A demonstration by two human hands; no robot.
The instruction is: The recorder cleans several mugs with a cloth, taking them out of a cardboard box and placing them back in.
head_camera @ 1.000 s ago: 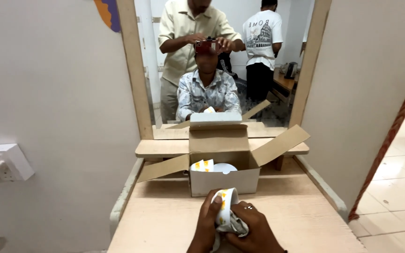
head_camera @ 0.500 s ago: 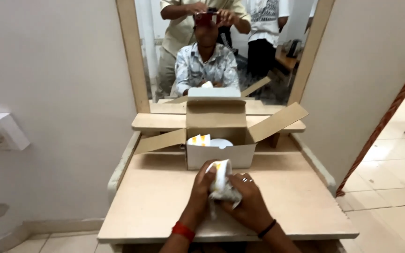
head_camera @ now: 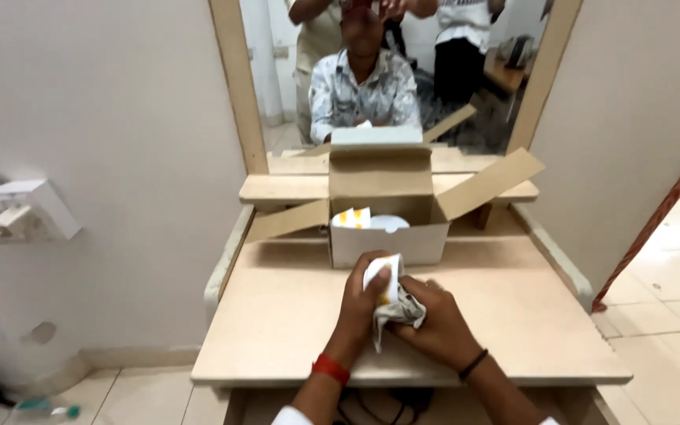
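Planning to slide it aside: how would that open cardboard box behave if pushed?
The cardboard box probably slides easily on the smooth table. It looks light, holding only small packets. Its spread flaps would likely flex, not push.

One open cardboard box; two white packets inside it; one crumpled packet; one mirror; one wall socket.

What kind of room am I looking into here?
Probably a plain indoor room with a dressing-table nook: a wood-framed mirror, a pale wooden table bearing an open cardboard box, tiled floor and a wall socket.
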